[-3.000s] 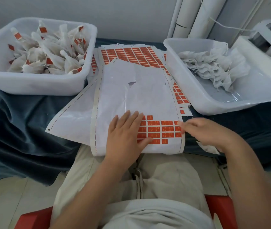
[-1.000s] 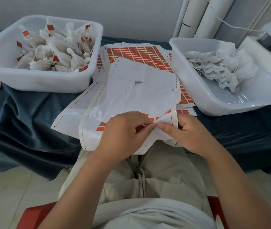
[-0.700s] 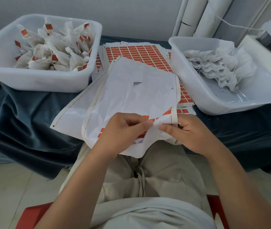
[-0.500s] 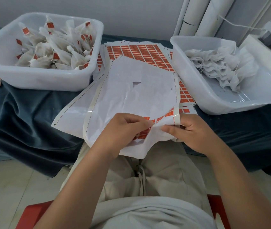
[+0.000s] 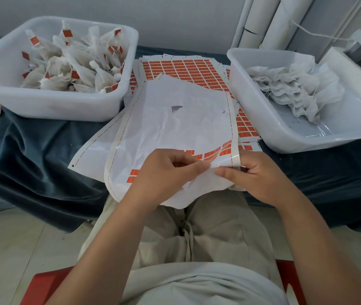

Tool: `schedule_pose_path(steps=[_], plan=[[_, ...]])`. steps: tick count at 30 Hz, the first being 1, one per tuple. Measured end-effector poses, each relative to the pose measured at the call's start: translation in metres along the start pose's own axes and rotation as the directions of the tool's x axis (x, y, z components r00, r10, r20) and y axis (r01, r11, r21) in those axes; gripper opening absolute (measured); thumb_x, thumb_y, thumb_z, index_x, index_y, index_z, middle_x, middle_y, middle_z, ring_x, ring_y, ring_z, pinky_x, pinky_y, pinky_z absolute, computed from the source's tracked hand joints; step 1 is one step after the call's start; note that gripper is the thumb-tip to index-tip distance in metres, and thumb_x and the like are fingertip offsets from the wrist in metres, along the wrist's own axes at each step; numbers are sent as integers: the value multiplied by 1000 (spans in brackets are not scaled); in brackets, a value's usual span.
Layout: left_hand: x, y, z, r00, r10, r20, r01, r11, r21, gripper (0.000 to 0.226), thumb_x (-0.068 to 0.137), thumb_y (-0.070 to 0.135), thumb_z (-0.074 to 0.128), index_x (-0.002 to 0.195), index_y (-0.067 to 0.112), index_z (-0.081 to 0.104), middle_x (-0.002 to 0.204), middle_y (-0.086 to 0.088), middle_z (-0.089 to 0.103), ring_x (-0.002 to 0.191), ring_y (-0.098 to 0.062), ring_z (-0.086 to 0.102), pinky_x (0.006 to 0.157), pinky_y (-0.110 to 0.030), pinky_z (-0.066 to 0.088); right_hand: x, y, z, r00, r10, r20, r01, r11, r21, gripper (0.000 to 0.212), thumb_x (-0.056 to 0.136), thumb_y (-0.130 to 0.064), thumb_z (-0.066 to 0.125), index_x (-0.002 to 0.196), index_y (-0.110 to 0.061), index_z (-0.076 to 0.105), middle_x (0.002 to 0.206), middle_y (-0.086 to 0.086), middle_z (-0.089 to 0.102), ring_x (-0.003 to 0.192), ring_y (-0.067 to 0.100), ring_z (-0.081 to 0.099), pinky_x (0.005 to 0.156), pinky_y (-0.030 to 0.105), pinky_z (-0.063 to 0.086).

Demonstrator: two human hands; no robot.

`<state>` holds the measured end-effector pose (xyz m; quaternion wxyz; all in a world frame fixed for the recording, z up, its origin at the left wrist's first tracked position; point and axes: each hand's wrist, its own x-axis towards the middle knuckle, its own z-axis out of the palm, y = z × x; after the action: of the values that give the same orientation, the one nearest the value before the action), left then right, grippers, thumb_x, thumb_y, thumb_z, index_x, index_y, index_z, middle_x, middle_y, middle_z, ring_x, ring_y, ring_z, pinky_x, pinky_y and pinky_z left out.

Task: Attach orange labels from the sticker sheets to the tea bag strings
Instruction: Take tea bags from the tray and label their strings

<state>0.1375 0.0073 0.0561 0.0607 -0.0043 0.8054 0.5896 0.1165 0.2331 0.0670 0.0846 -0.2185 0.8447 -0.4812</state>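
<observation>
Both hands pinched the lifted near edge of the white, mostly stripped sticker sheet (image 5: 175, 128): the left hand (image 5: 166, 172) had its fingertips closed at the last orange labels (image 5: 217, 151), and the right hand (image 5: 256, 175) was clamped on the sheet's border strip.
On the dark blue velvet cloth (image 5: 32, 150), the white plastic tub on the left (image 5: 50, 106) held a heap of orange-tagged white tea bags (image 5: 74, 69), while the white plastic tub on the right (image 5: 269, 128) held a pile of plain untagged tea bags (image 5: 289, 89). I judged the job well under way but unfinished. A stack of full orange sticker sheets (image 5: 179, 69) lay between the tubs, and the sheet in hand bore only a few rows of labels near its lower edge. Whether a label had come free under the left fingertips could not be told.
</observation>
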Motion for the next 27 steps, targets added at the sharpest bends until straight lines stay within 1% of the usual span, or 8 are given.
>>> schedule_pose_path(steps=[2,5,9,12,16,19,21,27], plan=[[1,0,-5,998,-49,42,51,998,-44,15,87,51,79,83,37,83,86,17,78,80,-5,72,68,-21,51,0,1,0,1000,-8,4,8,1000,-1,28,91,-48,69,118,-54,73,117,-23,75,107,13,73,82,31,63],[0,1,-7,998,-25,51,24,1000,20,16,91,46,76,79,37,82,80,15,76,72,-10,69,61,-17,49,0,-1,2,1000,-27,12,27,1000,8,28,92,-45,69,115,-59,72,120,-30,72,114,-1,68,85,14,56],[3,-4,-4,992,20,-126,-15,999,44,26,100,37,66,76,31,74,70,13,73,54,-1,59,55,-18,44,1,2,0,999,32,-41,-30,998,63,25,90,-51,70,112,-63,72,118,-24,75,110,8,71,85,23,61],[8,-6,-4,946,-10,-325,-24,995,-98,19,105,32,61,89,28,71,77,11,75,62,-7,71,57,-23,55,3,9,-10,991,127,-39,-125,991,42,26,85,-71,69,110,-62,72,117,-29,74,108,-6,70,82,17,57],[12,-9,-4,903,-112,-414,-32,945,-325,18,107,31,60,97,21,71,76,5,75,65,-12,74,64,-24,63,2,18,-29,940,295,-173,-273,952,137,38,81,-83,61,106,-57,74,105,-25,77,94,-6,73,90,36,54],[13,-8,-5,896,-181,-405,-61,854,-517,19,106,29,61,99,16,73,82,0,78,76,-16,78,68,-23,61,2,13,-48,838,408,-362,-297,898,325,35,82,-64,64,103,-40,79,65,-16,65,55,5,58,78,36,44],[11,-6,-4,903,-197,-381,-84,789,-608,19,106,28,62,100,15,74,88,-2,80,84,-18,79,71,-22,61,-2,11,-55,821,403,-405,-261,895,361,35,84,-46,59,109,-32,80,61,-13,51,57,7,44,75,38,43],[9,-1,2,945,-223,-241,-68,586,-807,25,106,26,61,95,15,81,106,-10,81,102,-22,78,78,-23,62,-7,-10,-44,842,143,-520,-91,988,124,36,99,-27,49,119,-44,74,69,-9,57,69,9,56,82,35,52]])
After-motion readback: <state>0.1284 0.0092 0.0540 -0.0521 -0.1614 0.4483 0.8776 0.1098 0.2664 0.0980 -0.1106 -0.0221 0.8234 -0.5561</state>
